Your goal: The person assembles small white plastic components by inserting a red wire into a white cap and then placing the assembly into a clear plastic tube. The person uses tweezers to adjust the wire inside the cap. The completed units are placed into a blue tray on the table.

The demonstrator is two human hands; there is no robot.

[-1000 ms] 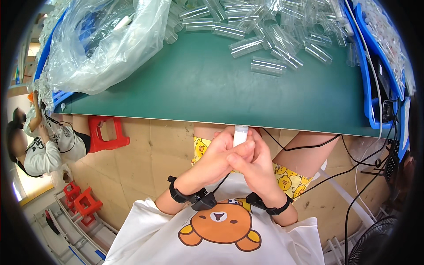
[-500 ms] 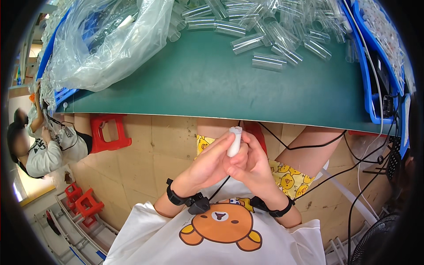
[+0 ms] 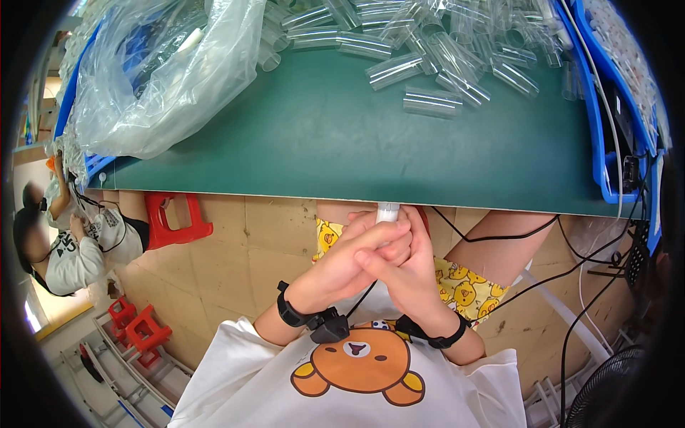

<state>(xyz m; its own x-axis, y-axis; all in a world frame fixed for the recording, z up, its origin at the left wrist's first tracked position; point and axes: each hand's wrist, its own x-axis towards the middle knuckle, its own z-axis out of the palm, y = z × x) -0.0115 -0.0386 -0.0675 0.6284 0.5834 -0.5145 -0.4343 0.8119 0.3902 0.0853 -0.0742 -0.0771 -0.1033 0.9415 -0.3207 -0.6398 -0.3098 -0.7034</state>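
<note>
White cylindrical piece (image 3: 387, 212) is between the two hands, and only its upper end shows above the fingers; the lower part is hidden. The left hand (image 3: 357, 255) and the right hand (image 3: 405, 265) are pressed together and curled around this piece, with fingers overlapping. Its visible end is at the front edge of the green flat surface (image 3: 357, 153), but I cannot tell if it touches this edge. Beyond the hands, farther across the surface, many clear plastic tubes (image 3: 432, 103) lie in a loose heap. Left of them, also beyond the hands, is a crumpled transparent plastic bag (image 3: 160, 125). Far to the right of the hands there is a blue plastic bin (image 3: 605, 187). Nearer, on the same side, a thin black cable (image 3: 492, 238) passes over the person's leg. Well to the left of the hands stands a red plastic stool (image 3: 203, 227).
</note>
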